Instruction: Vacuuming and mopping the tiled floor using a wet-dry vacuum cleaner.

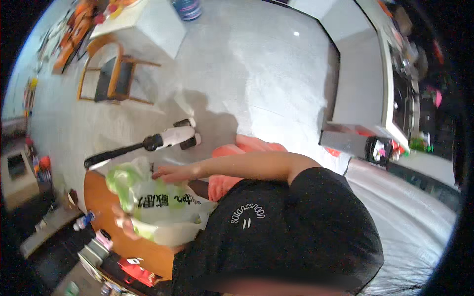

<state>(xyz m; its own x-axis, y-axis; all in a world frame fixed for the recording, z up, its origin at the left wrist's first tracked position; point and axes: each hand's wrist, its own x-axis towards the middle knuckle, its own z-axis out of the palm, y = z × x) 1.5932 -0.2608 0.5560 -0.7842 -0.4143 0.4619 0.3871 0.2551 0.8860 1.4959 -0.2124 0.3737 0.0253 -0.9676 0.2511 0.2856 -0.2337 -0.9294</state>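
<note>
A translucent plastic bag [155, 214] with dark printed writing and light-green patches lies on an orange-brown wooden tabletop [97, 196] at my left. At the bag's near-left edge my left hand [127, 224] is blurred, with a pale edge of the bag between its fingers. My left forearm is mostly hidden by the bag and my body. My right arm reaches across my front, and my right hand [172, 174] is over the bag's far side, fingers pointing left. Blur hides whether those fingers grip the plastic.
Beyond the tabletop stands a white and black stick-shaped appliance [177, 136]. A wooden armchair [114, 79], a white table [157, 26] and a large blue water bottle [188, 9] are farther off. A kitchen counter [387, 85] runs along the right. A red pouch [137, 272] lies near the tabletop's edge.
</note>
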